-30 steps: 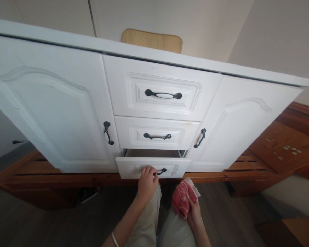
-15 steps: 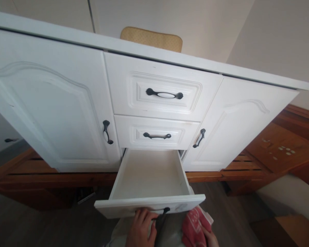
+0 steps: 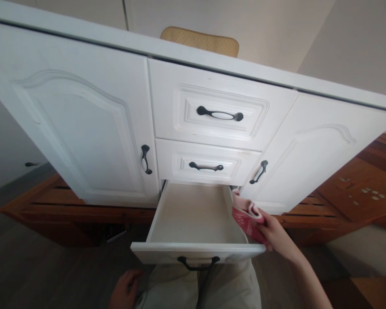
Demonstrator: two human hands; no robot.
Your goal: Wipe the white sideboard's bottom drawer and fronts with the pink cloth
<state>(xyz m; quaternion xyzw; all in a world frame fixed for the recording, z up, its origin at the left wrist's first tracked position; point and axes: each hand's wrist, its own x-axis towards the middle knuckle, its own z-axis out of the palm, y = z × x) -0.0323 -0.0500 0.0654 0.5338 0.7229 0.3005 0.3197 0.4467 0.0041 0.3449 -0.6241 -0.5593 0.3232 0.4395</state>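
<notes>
My right hand [image 3: 275, 231] clamps the cloth [image 3: 246, 214] at the drawer's [image 3: 193, 251] right edge. My left hand [image 3: 125, 292] rests loosely curled, holding nothing. The unsupported drawer could tip if I press down.

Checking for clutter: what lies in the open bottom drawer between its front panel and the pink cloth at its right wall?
Head view: only bare drawer floor lies between the front panel and the pink cloth.

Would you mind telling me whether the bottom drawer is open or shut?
Open: the bottom drawer is pulled well out from the cabinet, its bare inside showing.
</notes>
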